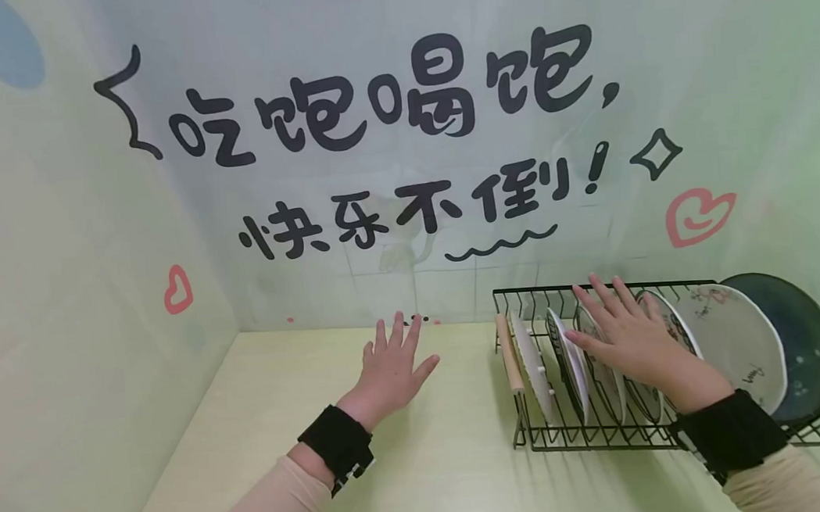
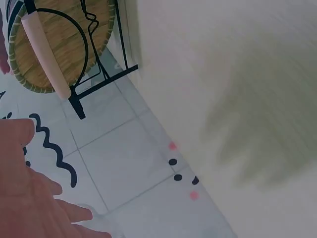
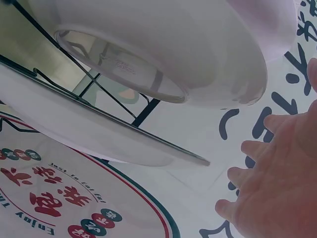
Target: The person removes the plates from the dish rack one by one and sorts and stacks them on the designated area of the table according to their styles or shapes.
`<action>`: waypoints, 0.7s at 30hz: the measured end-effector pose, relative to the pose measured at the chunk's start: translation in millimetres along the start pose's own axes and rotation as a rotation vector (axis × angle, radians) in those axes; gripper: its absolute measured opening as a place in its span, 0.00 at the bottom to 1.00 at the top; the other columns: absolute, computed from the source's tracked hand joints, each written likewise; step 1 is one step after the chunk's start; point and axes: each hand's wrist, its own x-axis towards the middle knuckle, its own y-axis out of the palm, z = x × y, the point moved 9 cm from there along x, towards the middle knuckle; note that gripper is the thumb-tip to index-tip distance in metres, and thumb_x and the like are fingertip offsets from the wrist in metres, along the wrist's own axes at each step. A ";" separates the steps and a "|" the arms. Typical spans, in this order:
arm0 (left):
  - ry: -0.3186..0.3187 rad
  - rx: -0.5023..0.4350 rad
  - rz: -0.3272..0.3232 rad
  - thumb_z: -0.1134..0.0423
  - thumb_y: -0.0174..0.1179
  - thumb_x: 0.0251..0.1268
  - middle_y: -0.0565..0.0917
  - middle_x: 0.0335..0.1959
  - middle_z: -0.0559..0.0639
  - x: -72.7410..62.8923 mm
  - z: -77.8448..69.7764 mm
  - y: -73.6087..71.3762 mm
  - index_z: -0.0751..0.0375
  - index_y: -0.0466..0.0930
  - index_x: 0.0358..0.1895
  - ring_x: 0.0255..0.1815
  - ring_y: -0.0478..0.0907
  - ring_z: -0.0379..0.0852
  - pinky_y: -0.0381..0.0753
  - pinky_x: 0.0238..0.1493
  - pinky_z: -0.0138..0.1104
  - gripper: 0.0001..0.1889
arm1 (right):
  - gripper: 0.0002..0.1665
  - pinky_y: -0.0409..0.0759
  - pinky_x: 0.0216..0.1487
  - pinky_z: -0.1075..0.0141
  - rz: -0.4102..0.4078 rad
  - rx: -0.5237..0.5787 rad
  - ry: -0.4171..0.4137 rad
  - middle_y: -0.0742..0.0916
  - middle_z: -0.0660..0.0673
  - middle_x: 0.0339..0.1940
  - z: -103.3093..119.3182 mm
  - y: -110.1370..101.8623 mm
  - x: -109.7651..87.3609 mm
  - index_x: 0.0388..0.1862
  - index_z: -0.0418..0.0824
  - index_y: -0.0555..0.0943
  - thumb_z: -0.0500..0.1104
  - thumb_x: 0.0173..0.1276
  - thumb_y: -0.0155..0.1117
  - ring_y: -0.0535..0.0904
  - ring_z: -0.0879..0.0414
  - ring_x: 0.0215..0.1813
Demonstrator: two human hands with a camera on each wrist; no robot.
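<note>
My left hand [image 1: 387, 375] hovers over the left part of the pale table, palm down, fingers spread, holding nothing. My right hand [image 1: 634, 344] is spread above a black wire dish rack [image 1: 605, 447] and grips nothing. Several plates stand on edge in the rack, among them a white floral plate [image 1: 739, 338] and a dark blue plate [image 1: 806, 349] at the right end. Seen from the right wrist are a white dish's underside [image 3: 213, 54] and a plate with red and green print [image 3: 124, 213]. Whether the right fingers touch any plate I cannot tell.
A pale wooden bar [image 1: 509, 356] forms the rack's left end. Behind it, in the left wrist view, shows a round woven disc [image 2: 64, 44]. The light table [image 1: 253, 453] meets a printed wall covering [image 1: 314, 293] at the back and left.
</note>
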 end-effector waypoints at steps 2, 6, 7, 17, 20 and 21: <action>0.011 -0.098 0.013 0.39 0.41 0.71 0.45 0.76 0.63 -0.5 -4.2 9.3 0.55 0.42 0.76 0.74 0.41 0.70 0.54 0.66 0.64 0.39 | 0.48 0.28 0.66 0.30 -0.003 0.003 -0.002 0.41 0.41 0.78 0.3 -1.3 -0.6 0.78 0.51 0.38 0.69 0.69 0.43 0.29 0.38 0.76; -0.005 -0.491 0.072 0.42 0.41 0.73 0.48 0.76 0.63 1.8 -14.3 29.4 0.58 0.39 0.76 0.75 0.45 0.65 0.53 0.69 0.59 0.39 | 0.48 0.28 0.66 0.30 -0.015 0.003 -0.002 0.41 0.41 0.78 -0.1 -3.7 -0.9 0.78 0.50 0.39 0.69 0.70 0.42 0.29 0.38 0.76; -0.031 -0.624 0.094 0.42 0.40 0.73 0.49 0.75 0.63 2.0 -16.0 35.5 0.58 0.38 0.76 0.74 0.47 0.63 0.55 0.69 0.58 0.38 | 0.48 0.28 0.66 0.31 -0.017 0.002 -0.003 0.41 0.41 0.78 0.2 -3.6 -0.5 0.78 0.50 0.39 0.69 0.70 0.42 0.29 0.38 0.76; -0.279 -1.497 0.123 0.52 0.44 0.75 0.64 0.69 0.64 3.6 -50.6 82.7 0.61 0.45 0.75 0.66 0.66 0.59 0.71 0.64 0.46 0.33 | 0.46 0.29 0.66 0.30 -0.042 0.026 -0.010 0.41 0.40 0.78 -0.6 -6.3 1.1 0.78 0.49 0.39 0.67 0.71 0.41 0.29 0.37 0.76; -0.279 -1.574 0.109 0.57 0.45 0.74 0.65 0.68 0.64 4.9 -65.5 88.0 0.63 0.48 0.74 0.64 0.68 0.59 0.72 0.63 0.44 0.31 | 0.46 0.29 0.66 0.30 -0.057 0.043 -0.005 0.40 0.40 0.78 -3.0 -9.1 -0.8 0.78 0.47 0.39 0.66 0.72 0.41 0.29 0.36 0.76; -0.276 -1.593 0.106 0.58 0.45 0.74 0.66 0.67 0.65 5.5 -70.2 89.1 0.64 0.48 0.74 0.64 0.69 0.59 0.72 0.62 0.44 0.30 | 0.45 0.29 0.66 0.30 -0.063 0.050 -0.002 0.40 0.40 0.78 -3.8 -10.4 -1.5 0.78 0.47 0.40 0.65 0.72 0.41 0.29 0.36 0.76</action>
